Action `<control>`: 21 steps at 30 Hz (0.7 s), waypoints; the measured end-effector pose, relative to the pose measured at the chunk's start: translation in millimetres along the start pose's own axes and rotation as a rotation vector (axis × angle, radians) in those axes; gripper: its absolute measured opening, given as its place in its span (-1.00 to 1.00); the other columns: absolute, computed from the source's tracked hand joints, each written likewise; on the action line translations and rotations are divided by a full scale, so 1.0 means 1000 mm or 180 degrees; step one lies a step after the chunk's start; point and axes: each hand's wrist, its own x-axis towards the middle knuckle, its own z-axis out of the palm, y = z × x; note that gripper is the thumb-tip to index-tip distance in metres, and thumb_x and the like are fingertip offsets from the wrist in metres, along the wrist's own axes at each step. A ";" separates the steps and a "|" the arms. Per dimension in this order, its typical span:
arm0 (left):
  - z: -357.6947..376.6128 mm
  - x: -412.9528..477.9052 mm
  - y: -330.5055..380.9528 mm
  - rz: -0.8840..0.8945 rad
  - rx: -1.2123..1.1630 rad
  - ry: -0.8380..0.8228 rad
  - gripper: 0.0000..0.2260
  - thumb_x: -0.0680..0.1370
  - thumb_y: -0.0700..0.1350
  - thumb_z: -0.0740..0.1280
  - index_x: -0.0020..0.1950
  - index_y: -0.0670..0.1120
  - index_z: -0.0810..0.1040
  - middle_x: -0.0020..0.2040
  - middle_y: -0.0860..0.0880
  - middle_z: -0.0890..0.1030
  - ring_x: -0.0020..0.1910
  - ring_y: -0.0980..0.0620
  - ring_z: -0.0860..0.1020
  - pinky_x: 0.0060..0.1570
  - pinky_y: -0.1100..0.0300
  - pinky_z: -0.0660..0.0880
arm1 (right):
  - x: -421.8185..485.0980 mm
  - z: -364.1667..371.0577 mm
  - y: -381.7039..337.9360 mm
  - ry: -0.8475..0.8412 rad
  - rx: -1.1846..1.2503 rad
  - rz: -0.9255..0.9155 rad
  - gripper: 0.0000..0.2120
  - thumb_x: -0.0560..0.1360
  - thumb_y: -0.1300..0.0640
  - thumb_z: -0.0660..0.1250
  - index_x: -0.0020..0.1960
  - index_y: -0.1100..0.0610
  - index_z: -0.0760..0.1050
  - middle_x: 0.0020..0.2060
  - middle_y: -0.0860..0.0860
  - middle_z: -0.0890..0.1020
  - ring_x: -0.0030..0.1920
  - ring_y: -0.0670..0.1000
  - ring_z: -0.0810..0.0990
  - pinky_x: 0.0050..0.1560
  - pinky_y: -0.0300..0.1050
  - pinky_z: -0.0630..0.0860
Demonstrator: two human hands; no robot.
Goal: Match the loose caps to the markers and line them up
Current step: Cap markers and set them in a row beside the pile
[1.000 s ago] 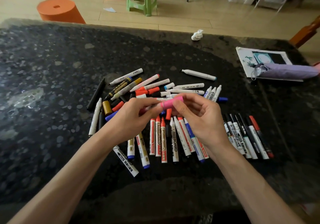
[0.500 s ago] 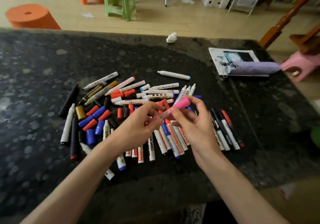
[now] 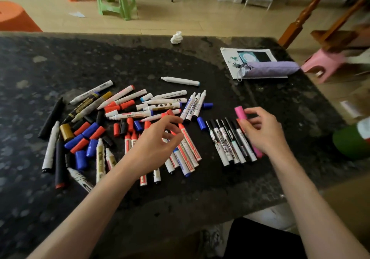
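Pink marker point(image 3: 240, 113), capped, sits at the 3 o'clock end of the black marker row point(image 3: 228, 142), parallel to it. Right grip point(image 3: 264, 134) has its fingers curled round the barrel. Left grip point(image 3: 156, 146) is loose and half-bent, holding nothing, above the red and blue marker row point(image 3: 188, 150). Loose caps point(image 3: 84, 136) lie heaped at 9 o'clock on the counter point(image 3: 200, 198). Purple pouch point(image 3: 270, 69) at 1 o'clock.

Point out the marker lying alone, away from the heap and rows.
The white marker with the light-blue end, lying crosswise on the far side of the heap, with bare table all around it.
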 end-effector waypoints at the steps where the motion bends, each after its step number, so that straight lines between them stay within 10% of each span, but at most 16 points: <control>1: 0.001 0.000 0.000 0.0000 0.0010 0.0001 -0.68 0.66 -0.04 0.34 0.41 0.14 0.46 0.10 0.16 0.56 0.05 0.20 0.63 -0.06 0.27 0.60 | 0.004 -0.004 0.010 0.0034 -0.0243 0.0035 -0.78 0.57 0.06 0.47 0.19 -0.12 0.59 -0.20 -0.18 0.64 -0.10 -0.07 0.69 0.08 0.01 0.64; 21: 0.003 0.007 -0.001 0.0044 0.0105 -0.0029 -0.74 0.66 -0.06 0.33 0.35 0.11 0.53 0.08 0.17 0.59 0.12 0.13 0.62 0.02 0.26 0.54 | 0.011 -0.001 0.028 0.0003 -0.0851 0.0309 -0.71 0.62 -0.02 0.39 0.31 0.01 0.59 0.11 0.00 0.69 0.13 0.02 0.66 0.09 -0.07 0.52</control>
